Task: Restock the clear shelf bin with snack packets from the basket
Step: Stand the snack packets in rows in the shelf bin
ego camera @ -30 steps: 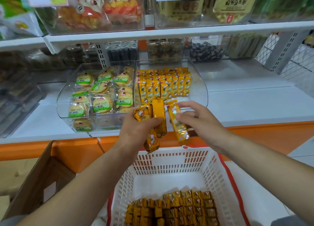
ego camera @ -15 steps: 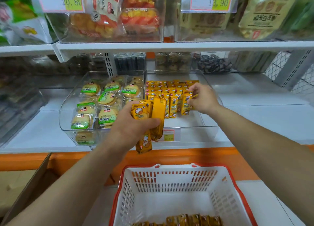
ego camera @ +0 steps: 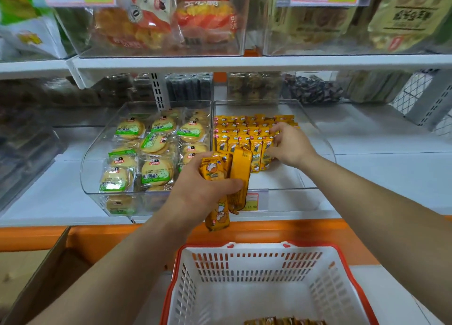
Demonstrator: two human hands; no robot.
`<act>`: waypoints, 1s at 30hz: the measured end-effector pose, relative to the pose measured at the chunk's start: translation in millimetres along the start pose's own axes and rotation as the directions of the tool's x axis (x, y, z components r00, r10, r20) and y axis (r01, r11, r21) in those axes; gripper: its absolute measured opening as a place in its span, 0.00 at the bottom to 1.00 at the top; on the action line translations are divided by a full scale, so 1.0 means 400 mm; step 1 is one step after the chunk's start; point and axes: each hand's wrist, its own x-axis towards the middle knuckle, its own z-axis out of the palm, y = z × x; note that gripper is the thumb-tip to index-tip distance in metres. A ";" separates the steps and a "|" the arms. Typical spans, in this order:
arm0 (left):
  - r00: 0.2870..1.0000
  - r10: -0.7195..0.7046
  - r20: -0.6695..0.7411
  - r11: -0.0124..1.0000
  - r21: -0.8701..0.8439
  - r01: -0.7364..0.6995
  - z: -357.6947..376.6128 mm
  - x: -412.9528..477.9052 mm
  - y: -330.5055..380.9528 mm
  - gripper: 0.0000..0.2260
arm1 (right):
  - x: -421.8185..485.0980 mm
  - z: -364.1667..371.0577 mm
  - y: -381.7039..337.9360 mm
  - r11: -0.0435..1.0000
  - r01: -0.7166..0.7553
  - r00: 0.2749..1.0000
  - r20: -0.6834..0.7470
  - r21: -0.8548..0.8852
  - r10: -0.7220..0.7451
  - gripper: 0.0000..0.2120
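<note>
A white basket [ego camera: 266, 274] with an orange-red rim sits nearest you, low in the head view, with a few orange packets [ego camera: 285, 321] just showing on its floor at the bottom edge. An open cardboard box [ego camera: 46, 278] stands to its left.

Above the basket's far rim, your left hand [ego camera: 203, 190] grips a bundle of snack packets [ego camera: 236, 170], fingers curled round their middles; the packets stand roughly upright, one hanging lower than the rest.

Beyond, on the white shelf [ego camera: 381, 175], the clear shelf bin [ego camera: 318, 141] holds rows of packets [ego camera: 242, 131] standing on end at its back left, its front floor bare. Your right hand [ego camera: 292, 147] is inside the bin, thumb and fingers set on the right end of the front row; whether it pinches a packet or only presses it cannot be told.

A price tag [ego camera: 252, 201] is fixed to the bin's front. Just left, a second clear bin [ego camera: 97, 151] holds round biscuits in green-labelled wrappers [ego camera: 154, 141]. Farther up, an upper shelf [ego camera: 244, 62] carries more clear bins.
</note>
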 end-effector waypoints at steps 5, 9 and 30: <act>1.000 -0.021 0.002 1.000 0.002 0.021 0.016 -0.015 0.007 0.21 | -0.200 -0.110 -0.067 0.942 0.096 0.994 0.020 0.323 -0.108 0.11; 0.999 -0.022 0.029 1.000 0.012 0.021 0.053 -0.045 0.007 0.20 | -0.366 -0.159 -0.106 0.739 -0.075 0.946 0.281 0.669 -0.159 0.12; 0.993 -0.075 0.096 0.995 -0.061 0.081 0.122 -0.106 -0.003 0.17 | -0.415 -0.217 -0.052 0.618 -0.166 0.885 0.392 0.768 -0.250 0.14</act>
